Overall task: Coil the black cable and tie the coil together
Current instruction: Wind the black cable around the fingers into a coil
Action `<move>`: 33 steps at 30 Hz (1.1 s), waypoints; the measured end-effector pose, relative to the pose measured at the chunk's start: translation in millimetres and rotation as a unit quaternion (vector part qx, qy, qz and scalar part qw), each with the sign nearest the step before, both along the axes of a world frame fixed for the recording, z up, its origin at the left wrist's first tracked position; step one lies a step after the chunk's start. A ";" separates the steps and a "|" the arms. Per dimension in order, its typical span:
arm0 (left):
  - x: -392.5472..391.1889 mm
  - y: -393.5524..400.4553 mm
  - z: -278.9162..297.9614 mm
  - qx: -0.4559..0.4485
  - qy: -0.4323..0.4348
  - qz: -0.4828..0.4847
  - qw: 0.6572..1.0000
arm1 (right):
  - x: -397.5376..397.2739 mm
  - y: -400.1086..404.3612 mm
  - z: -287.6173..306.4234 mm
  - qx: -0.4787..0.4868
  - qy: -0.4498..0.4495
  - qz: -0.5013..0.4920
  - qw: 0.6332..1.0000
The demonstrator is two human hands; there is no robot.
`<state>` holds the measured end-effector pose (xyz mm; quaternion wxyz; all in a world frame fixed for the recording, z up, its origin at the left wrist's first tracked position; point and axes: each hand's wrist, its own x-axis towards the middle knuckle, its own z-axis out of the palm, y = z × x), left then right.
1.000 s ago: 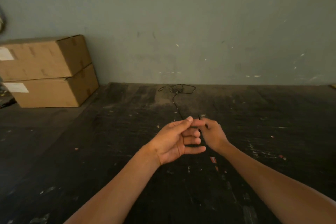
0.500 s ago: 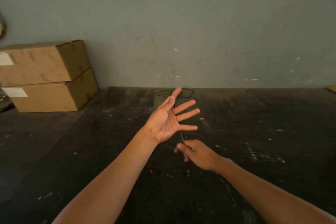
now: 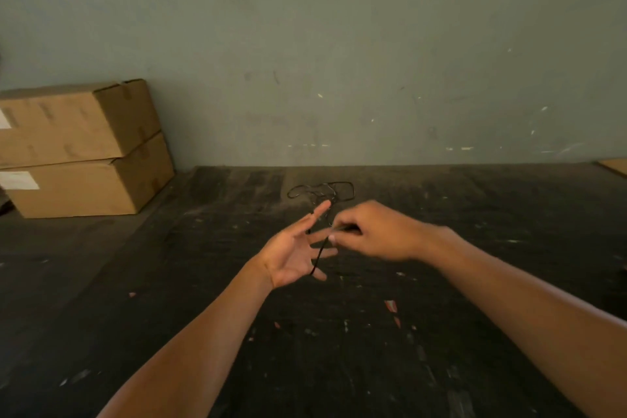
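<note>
1. My left hand [image 3: 291, 256] is spread wide, palm up, fingers splayed above the dark counter [image 3: 475, 332].
2. The black cable [image 3: 318, 256] runs across those left fingers, down past the palm's edge.
3. My right hand [image 3: 376, 231], just beside the left fingertips, has its grip pinched narrow on the cable.
4. Beyond both hands the cable's loose end lies in loops on the counter.
5. Two stacked cardboard boxes [image 3: 81, 149] sit far left of my left hand.

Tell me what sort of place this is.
Probably a storeroom or workshop: two stacked cardboard boxes against a scuffed bare wall, and a worn, paint-flecked dark work surface.
</note>
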<state>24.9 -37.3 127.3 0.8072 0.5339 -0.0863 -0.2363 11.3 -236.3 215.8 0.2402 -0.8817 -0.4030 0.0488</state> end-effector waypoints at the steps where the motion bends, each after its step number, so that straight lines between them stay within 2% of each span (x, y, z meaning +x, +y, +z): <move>1: -2.0 -2.2 -2.8 0.001 0.007 -0.012 1.000 | 4.9 -1.6 8.9 -0.001 -0.021 -0.003 1.000; 4: -7.5 -9.4 -6.8 -0.004 0.014 -0.056 0.998 | 21.9 -6.4 30.2 -0.012 -0.078 -0.024 0.997; 10: -14.4 -20.6 -2.2 -0.016 -0.005 -0.095 0.995 | 37.0 -6.6 41.6 0.000 -0.101 -0.014 0.995; 23: -29.1 -21.6 10.9 -0.082 -0.009 -0.152 0.985 | 44.3 -9.8 30.8 0.067 -0.078 -0.020 0.995; 28: -36.5 -22.4 31.8 -0.137 -0.040 -0.223 0.964 | 62.5 -27.0 9.4 0.134 -0.026 -0.079 0.987; 33: -35.2 -25.3 60.4 -0.148 -0.090 -0.226 0.959 | 60.2 -33.5 -42.6 0.182 0.066 -0.098 0.976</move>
